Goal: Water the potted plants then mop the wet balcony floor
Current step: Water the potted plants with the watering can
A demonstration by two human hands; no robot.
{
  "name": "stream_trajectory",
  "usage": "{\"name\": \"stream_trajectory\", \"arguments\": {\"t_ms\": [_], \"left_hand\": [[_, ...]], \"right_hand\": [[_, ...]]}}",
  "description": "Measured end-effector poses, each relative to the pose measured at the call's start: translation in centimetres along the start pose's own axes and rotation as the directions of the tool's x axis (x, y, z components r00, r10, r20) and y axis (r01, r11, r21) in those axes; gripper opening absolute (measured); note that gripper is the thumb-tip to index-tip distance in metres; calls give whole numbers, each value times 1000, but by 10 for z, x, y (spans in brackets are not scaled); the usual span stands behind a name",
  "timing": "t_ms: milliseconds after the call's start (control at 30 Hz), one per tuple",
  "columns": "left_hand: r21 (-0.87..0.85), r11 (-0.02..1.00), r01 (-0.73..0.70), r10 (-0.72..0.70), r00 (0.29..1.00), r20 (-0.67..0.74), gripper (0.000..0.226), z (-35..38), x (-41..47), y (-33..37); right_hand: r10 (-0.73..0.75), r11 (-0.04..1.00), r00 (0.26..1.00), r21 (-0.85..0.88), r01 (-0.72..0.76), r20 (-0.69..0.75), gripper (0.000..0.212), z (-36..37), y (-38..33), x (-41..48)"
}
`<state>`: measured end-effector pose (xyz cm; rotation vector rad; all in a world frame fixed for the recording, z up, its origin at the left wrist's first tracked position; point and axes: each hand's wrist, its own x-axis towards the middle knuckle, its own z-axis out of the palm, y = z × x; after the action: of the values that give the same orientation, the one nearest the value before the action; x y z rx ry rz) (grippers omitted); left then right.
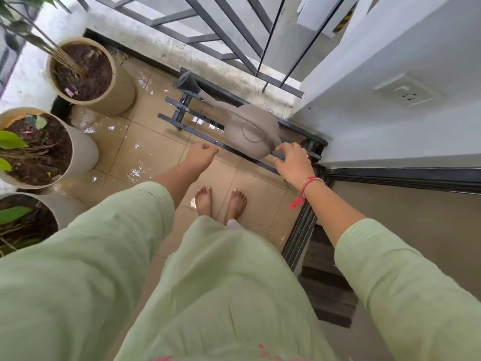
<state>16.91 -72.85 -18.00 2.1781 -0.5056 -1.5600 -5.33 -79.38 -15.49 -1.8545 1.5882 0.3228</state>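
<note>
A taupe watering can [250, 126] rests on a low black metal rack [187, 126] by the balcony wall, its dark rose spout pointing up-left. My right hand [292, 162] hovers just right of the can's base, fingers spread, touching the rack's front bar. Over the wet tiles my left hand [201, 155] hangs with its fingers curled and nothing in it. Three potted plants stand on the left: a ribbed beige pot [117, 84] and two pale pots [86, 149], [65, 207]. Puddles shine on the tan tile floor [145, 157].
A black railing [213, 37] tops the white parapet ahead. A grey wall with a socket [408, 93] is on the right, a sliding-door track [302, 230] and a striped doormat [328, 282] below it. My bare feet [220, 201] stand on the tiles.
</note>
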Motion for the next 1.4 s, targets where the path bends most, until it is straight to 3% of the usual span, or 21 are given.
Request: {"name": "stream_trajectory", "arguments": {"t_ms": [67,167,333,500,633,700,833,933,1033,1100,1200,1333,1400], "left_hand": [[-23,1000,17,-17,1000,2,29,8,19,-3],[-88,995,43,-43,999,-4,11,22,58,-10],[-300,945,134,-155,987,-45,19,46,133,-19],[-349,927,135,-167,984,-61,46,58,216,-18],[-342,932,122,-157,985,-76,77,65,264,-15],[-397,910,118,-148,988,-45,72,72,279,-13],[-537,839,81,-121,992,-39,49,89,296,-8],[-526,847,74,-148,984,-100,43,85,288,-3],[-668,743,34,-185,970,-156,34,65,259,8],[-643,766,12,-181,964,-197,35,46,234,15],[-540,841,26,-156,968,-197,40,8,169,25],[-539,840,67,-211,955,-210,39,-45,85,30],[-641,765,58,-254,942,-218,36,-74,52,32]], "right_hand": [[26,999,999,31,-25,-32,36,11,6,13],[107,984,987,153,-88,-123,43,35,19,39],[246,938,957,288,-195,-152,56,84,53,88],[220,927,972,329,-181,-85,63,122,78,146],[215,932,971,319,-172,-103,36,142,95,181],[192,951,974,269,-154,-120,19,144,104,189],[52,986,994,166,-36,-99,7,138,115,194],[8,997,996,83,-1,-93,5,125,104,181],[-70,997,992,-22,68,-101,11,101,83,155],[-122,991,988,-59,116,-99,12,82,65,134],[-176,983,983,-61,173,-47,11,47,32,84],[-229,972,970,-38,232,78,12,8,-21,18],[-278,960,953,10,279,122,5,-6,-48,-10]]}}
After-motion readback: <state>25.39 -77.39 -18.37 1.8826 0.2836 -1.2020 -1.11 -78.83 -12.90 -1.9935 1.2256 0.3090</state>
